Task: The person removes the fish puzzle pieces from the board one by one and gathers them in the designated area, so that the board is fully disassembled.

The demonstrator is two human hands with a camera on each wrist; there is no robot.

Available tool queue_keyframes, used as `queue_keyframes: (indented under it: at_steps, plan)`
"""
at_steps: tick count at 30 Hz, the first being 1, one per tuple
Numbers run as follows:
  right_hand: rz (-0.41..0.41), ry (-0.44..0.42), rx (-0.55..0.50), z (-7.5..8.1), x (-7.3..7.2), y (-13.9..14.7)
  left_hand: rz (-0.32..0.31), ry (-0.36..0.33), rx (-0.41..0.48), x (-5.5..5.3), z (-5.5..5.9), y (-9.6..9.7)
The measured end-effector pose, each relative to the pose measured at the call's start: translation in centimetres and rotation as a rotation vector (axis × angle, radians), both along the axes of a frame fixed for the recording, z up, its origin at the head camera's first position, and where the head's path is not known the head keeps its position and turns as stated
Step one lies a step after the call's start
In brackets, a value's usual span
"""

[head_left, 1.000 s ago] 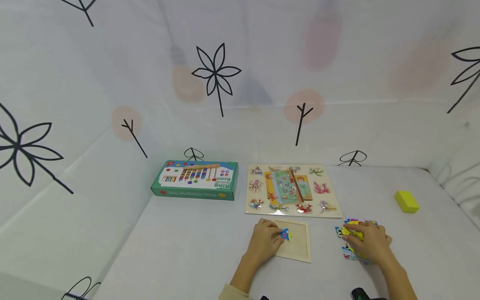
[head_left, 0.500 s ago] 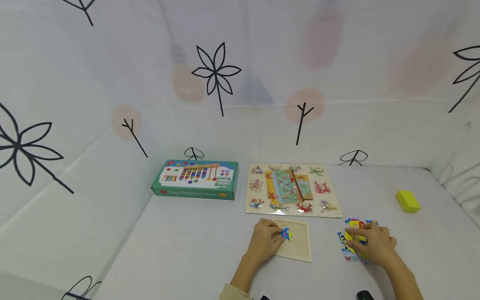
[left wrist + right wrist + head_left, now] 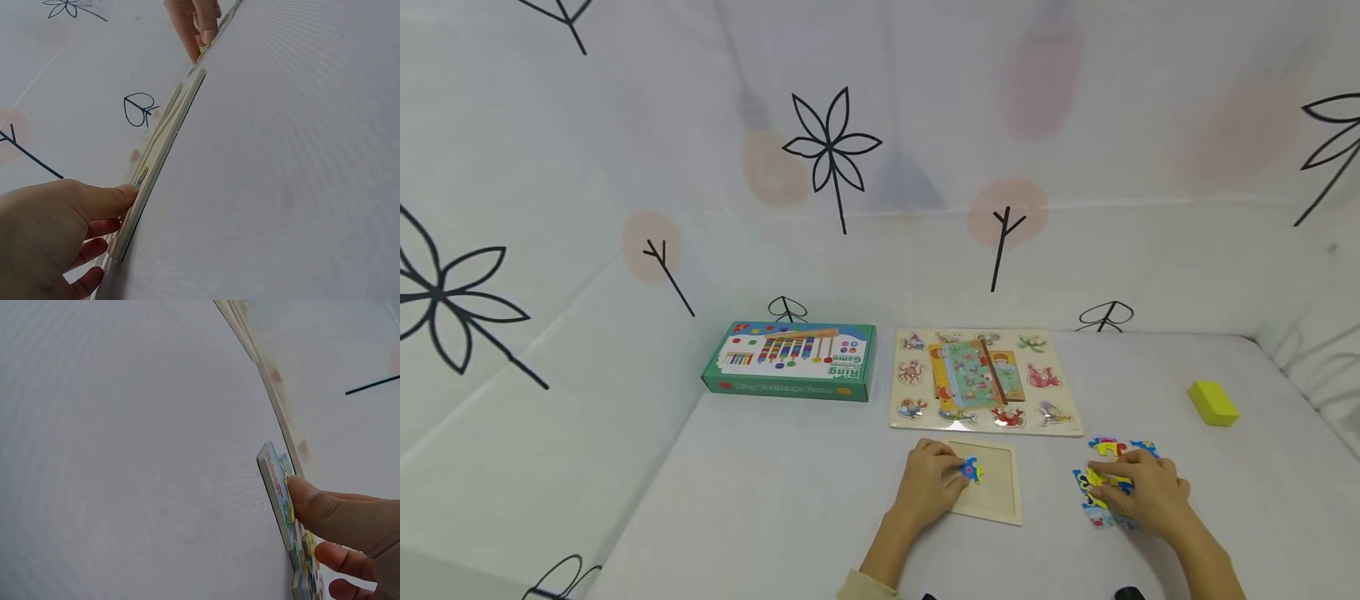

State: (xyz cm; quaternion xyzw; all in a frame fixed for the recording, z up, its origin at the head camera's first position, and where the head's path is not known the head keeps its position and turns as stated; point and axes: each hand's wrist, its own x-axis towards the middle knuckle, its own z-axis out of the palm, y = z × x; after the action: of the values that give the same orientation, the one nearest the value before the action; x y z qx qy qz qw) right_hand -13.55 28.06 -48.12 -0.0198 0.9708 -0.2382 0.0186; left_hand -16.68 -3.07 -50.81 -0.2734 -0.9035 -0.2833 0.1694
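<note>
My left hand (image 3: 927, 485) pinches a small blue puzzle piece (image 3: 972, 470) between thumb and fingers. The piece sits at the left part of a square wooden puzzle tray (image 3: 1017, 492), and the left wrist view shows the thumb at its edge. To the right, a loose cluster of colourful puzzle pieces (image 3: 1099, 518) lies on the table. My right hand (image 3: 1150, 492) is over them, thumb and index finger around a yellow piece (image 3: 1096, 479). In the right wrist view its thumb (image 3: 305, 490) presses on the pieces, which partly overlap in layers. The hand hides part of the cluster.
Behind the tray lies a larger animal puzzle board (image 3: 917, 387) with colourful picture pieces on it. A green Ring Challenge Game box (image 3: 790, 387) stands at the back left. A yellow block (image 3: 1213, 403) is at the right. A patterned cloth wall closes off the back.
My right hand has shifted slightly right and toward me over the cluster, uncovering more of the pieces at its upper left. The left hand and its blue piece have stayed in place.
</note>
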Motion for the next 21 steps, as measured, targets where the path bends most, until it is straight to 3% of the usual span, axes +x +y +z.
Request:
queue_keyframes:
  at_steps: [4, 10, 15, 21]
  plan:
    - [0.009, 0.037, 0.009, 0.1, 0.1, -0.1, 0.003, -0.001, -0.006, 0.0, 0.0, 0.0]
    - [0.046, 0.271, -0.140, 0.2, 0.1, -1.9, 0.007, -0.074, 0.023, 0.1, -0.1, 0.0]
    - [0.056, 0.215, -0.233, 0.4, -0.6, -4.9, -0.001, -0.177, 0.073, 0.0, 0.0, -0.3]
    - [0.174, 0.319, -0.313, -0.5, -1.9, -8.6, -0.040, -0.229, -0.061, 0.1, 0.5, -0.7]
